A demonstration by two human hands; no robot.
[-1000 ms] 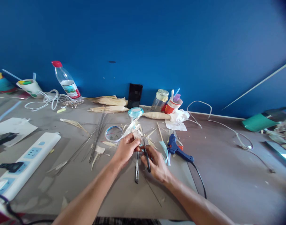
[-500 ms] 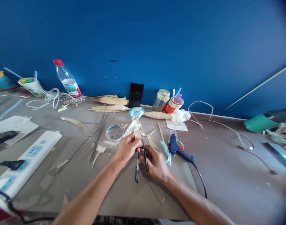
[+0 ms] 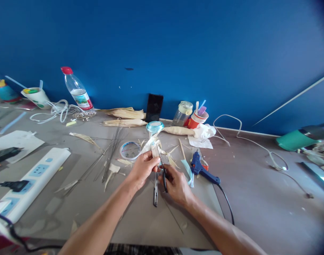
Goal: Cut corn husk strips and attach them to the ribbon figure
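Note:
My left hand (image 3: 144, 166) is closed in a pinch on a pale strip of corn husk (image 3: 155, 151), held upright above the table. Fingers of my right hand (image 3: 176, 182) wrap round the dark handles of a pair of scissors (image 3: 164, 180); the blades point away from me, close along the husk's right side. I cannot tell whether the blades touch it. A pen-like tool with a clear barrel (image 3: 155, 194) lies just below both hands. Beyond the husk are a turquoise tape roll (image 3: 155, 126) and a clear ring-shaped roll (image 3: 130, 151).
A blue glue gun (image 3: 204, 170) lies to the right, its cord running toward me. Thin wires (image 3: 111, 156) and husk scraps are on the left, near a white power strip (image 3: 37, 177). Along the wall stand a bottle (image 3: 78, 92), a phone (image 3: 154, 108), a jar (image 3: 182, 113) and cups.
Both hands stay almost in place, still holding the husk and scissors. The scissors and the husk have shifted only very slightly.

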